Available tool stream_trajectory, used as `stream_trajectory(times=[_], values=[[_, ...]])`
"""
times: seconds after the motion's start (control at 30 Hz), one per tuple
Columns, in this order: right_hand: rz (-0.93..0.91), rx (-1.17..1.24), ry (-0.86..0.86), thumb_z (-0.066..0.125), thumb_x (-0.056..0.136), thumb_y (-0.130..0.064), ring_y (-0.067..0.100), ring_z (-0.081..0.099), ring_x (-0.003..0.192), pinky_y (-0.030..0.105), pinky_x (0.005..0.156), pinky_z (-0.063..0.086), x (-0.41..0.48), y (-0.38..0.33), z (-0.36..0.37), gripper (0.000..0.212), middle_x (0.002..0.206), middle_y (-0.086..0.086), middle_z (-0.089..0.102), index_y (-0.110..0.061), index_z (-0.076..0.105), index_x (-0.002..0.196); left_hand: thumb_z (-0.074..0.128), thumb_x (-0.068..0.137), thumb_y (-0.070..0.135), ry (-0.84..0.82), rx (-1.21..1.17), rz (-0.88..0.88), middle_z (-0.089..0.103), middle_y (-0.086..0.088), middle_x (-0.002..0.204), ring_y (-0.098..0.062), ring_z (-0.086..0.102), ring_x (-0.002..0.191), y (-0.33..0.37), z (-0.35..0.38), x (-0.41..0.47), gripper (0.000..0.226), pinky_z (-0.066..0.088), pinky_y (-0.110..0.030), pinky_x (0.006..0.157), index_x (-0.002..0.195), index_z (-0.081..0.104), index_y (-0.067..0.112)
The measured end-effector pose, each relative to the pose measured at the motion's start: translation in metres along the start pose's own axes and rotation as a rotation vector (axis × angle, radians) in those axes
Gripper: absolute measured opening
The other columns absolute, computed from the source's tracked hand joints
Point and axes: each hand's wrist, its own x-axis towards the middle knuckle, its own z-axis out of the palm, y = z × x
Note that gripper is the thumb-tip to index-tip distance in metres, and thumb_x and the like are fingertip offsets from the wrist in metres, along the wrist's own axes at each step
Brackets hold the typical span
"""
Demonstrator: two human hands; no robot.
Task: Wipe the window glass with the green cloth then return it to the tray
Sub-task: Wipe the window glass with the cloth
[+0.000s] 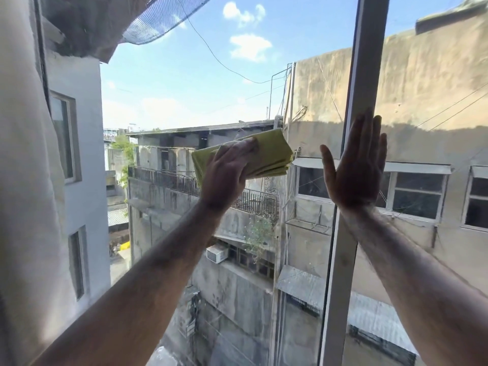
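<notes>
The window glass (184,88) fills the view, with buildings and sky behind it. My left hand (227,175) presses a folded green cloth (266,151) flat against the pane near the middle of the frame, fingers wrapped over the cloth's near edge. My right hand (356,167) is spread flat, palm forward, against the grey vertical window frame (367,62) and the glass beside it, holding nothing. The tray is not in view.
A pale curtain (23,180) hangs along the left edge. The grey frame bar runs from top to bottom right of centre, splitting the pane in two. Outside are concrete buildings, a balcony railing and overhead wires.
</notes>
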Motion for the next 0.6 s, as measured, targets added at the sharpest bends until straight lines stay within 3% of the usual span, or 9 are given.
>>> stream_trajectory(times=[0.1,0.2,0.27,0.37,0.47,0.53,0.6], values=[[-0.003,0.016,-0.008,0.031,0.11,-0.063,0.031,0.015,0.167,0.05,0.136,0.015,0.001,0.001,0.0,0.086,0.178,0.016,0.014,-0.003,0.015,0.169,0.07,0.094,0.026,-0.011,0.104,-0.118,0.07,-0.008,0.135,-0.028,0.065,0.12,-0.001,-0.009,0.014,0.033,0.056,-0.051,0.099,0.125,0.073,0.014],[-0.003,0.019,-0.004,0.031,0.11,-0.063,0.031,0.015,0.166,0.049,0.136,0.015,0.001,0.001,0.001,0.085,0.178,0.016,0.014,-0.003,0.015,0.169,0.072,0.089,0.051,-0.051,0.225,-0.36,0.067,-0.009,0.136,-0.029,0.059,0.126,-0.004,-0.018,0.016,0.061,0.048,-0.052,0.105,0.137,0.062,0.016],[-0.002,0.024,-0.005,0.032,0.111,-0.063,0.031,0.016,0.166,0.049,0.136,0.015,0.001,0.001,0.002,0.085,0.178,0.016,0.015,-0.003,0.015,0.169,0.068,0.086,0.062,-0.109,0.26,-0.401,0.072,-0.004,0.128,-0.027,0.06,0.124,-0.007,-0.023,0.019,0.062,0.044,-0.05,0.102,0.131,0.066,0.018],[0.0,0.029,-0.033,0.032,0.111,-0.063,0.032,0.016,0.166,0.049,0.136,0.015,0.0,0.0,0.0,0.086,0.178,0.017,0.015,-0.002,0.015,0.168,0.071,0.087,0.056,-0.108,0.218,-0.336,0.077,-0.003,0.113,-0.028,0.066,0.111,-0.003,-0.029,0.03,0.049,0.046,-0.046,0.093,0.111,0.075,0.014],[0.013,0.068,-0.092,0.034,0.11,-0.063,0.033,0.014,0.166,0.052,0.135,0.015,0.001,-0.002,-0.009,0.088,0.178,0.018,0.013,-0.001,0.013,0.168,0.078,0.088,0.043,-0.136,0.072,-0.299,0.076,-0.009,0.106,-0.025,0.072,0.095,0.0,-0.033,0.033,0.04,0.058,-0.041,0.082,0.108,0.076,0.008],[0.03,0.122,-0.139,0.033,0.108,-0.067,0.033,0.011,0.167,0.053,0.135,0.014,0.002,-0.005,-0.021,0.092,0.178,0.018,0.01,-0.001,0.011,0.169,0.081,0.087,0.036,-0.18,-0.012,-0.295,0.076,-0.011,0.105,-0.023,0.071,0.087,-0.002,-0.038,0.03,0.038,0.058,-0.03,0.074,0.109,0.077,0.006],[-0.103,0.197,-0.156,0.036,0.107,-0.069,0.034,0.017,0.166,0.052,0.135,0.017,-0.003,-0.015,-0.035,0.095,0.177,0.021,0.015,0.001,0.015,0.168,0.083,0.086,0.028,-0.242,-0.123,-0.275,0.077,-0.013,0.104,-0.021,0.071,0.084,-0.005,-0.045,0.024,0.033,0.051,-0.017,0.071,0.109,0.078,0.003]])
